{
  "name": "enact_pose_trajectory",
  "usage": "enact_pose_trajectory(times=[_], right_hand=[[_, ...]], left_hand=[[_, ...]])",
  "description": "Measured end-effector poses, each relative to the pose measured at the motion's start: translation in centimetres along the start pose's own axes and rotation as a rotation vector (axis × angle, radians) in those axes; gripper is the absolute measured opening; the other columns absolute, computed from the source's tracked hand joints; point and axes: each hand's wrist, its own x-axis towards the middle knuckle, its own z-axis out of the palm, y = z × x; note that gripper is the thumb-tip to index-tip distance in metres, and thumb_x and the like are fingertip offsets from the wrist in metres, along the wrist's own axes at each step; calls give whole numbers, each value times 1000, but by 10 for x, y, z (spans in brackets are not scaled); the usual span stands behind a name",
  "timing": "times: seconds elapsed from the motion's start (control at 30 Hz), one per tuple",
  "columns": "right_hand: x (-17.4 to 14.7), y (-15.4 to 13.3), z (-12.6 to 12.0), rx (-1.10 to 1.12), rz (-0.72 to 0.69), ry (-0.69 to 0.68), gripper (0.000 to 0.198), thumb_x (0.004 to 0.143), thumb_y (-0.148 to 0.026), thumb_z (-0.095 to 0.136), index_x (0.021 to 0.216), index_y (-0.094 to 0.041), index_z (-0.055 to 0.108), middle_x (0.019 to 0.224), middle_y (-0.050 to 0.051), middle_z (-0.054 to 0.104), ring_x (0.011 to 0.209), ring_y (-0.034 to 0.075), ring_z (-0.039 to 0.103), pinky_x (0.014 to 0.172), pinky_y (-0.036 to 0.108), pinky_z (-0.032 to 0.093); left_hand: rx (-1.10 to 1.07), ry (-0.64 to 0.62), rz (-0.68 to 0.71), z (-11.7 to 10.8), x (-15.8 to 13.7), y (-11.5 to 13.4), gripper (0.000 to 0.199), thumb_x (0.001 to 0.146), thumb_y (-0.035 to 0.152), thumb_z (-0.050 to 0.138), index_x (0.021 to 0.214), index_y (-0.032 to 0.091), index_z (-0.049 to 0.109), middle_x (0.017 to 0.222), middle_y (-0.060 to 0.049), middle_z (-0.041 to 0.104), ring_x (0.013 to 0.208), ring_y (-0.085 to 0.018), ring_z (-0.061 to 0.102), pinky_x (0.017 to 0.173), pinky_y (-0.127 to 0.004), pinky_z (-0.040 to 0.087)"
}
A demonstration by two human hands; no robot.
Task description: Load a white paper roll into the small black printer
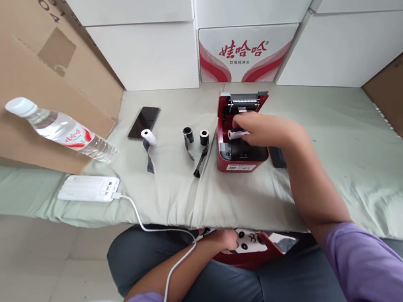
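Note:
A red and black receipt printer (pixel 238 152) stands on the cloth with its lid raised. Reaching in from the right, my right hand (pixel 259 128) has its fingers closed on a small white paper roll (pixel 236 134) at the open compartment. Low in my lap, my left hand (pixel 227 239) is curled beside a red item with a panda face (pixel 249 241); what its fingers hold, if anything, is hidden. Left of the printer stand a white roll (pixel 149 137) with a dark loose strip and two small dark rolls, one (pixel 204 136) nearer the printer and another (pixel 188 134), strips trailing.
A phone (pixel 143 122) lies behind the white roll. A white power bank (pixel 89 188) with a cable sits at the left, near a water bottle (pixel 62 130). Cardboard (pixel 18 73) and white boxes (pixel 146 52) wall the back. A dark object (pixel 277 157) lies right of the printer.

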Motion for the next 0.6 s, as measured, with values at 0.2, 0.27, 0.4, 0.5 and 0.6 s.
enact_pose_trajectory(times=[0.2, 0.27, 0.4, 0.5, 0.6], right_hand=[[-32, -18, -20, 271, -130, 270, 25, 97, -33, 57, 119, -23, 63, 97, 7, 71, 80, 23, 62, 71, 34, 46], [-34, -27, -21, 390, -193, 368, 25, 98, -40, 59, 117, -24, 65, 91, 4, 69, 79, 22, 61, 70, 34, 46], [-31, -56, -18, 601, -272, 467, 25, 100, -44, 59, 115, -25, 65, 86, 1, 67, 78, 19, 61, 68, 31, 46], [-13, -88, -17, 618, -313, 462, 23, 101, -40, 57, 116, -24, 64, 92, 3, 69, 84, 20, 62, 71, 31, 48], [23, -126, -12, 477, -295, 375, 22, 101, -33, 54, 118, -23, 63, 98, 6, 71, 90, 23, 63, 76, 33, 50]], left_hand=[[130, -146, -125, -25, -18, 22, 48, 88, 24, 59, 130, 7, 73, 125, -25, 73, 116, -37, 72, 96, -43, 58], [158, -169, -129, -30, -20, 27, 48, 86, 21, 61, 130, 5, 73, 126, -26, 73, 117, -37, 72, 98, -43, 58], [190, -186, -109, -32, -17, 32, 50, 87, 21, 63, 132, 3, 71, 129, -27, 71, 120, -39, 70, 103, -44, 57], [195, -187, -105, -28, -12, 31, 47, 81, 17, 68, 125, 4, 76, 121, -27, 74, 112, -42, 73, 98, -47, 59], [181, -162, -102, -22, -5, 27, 46, 77, 18, 72, 120, 6, 79, 117, -27, 75, 108, -42, 74, 94, -47, 61]])
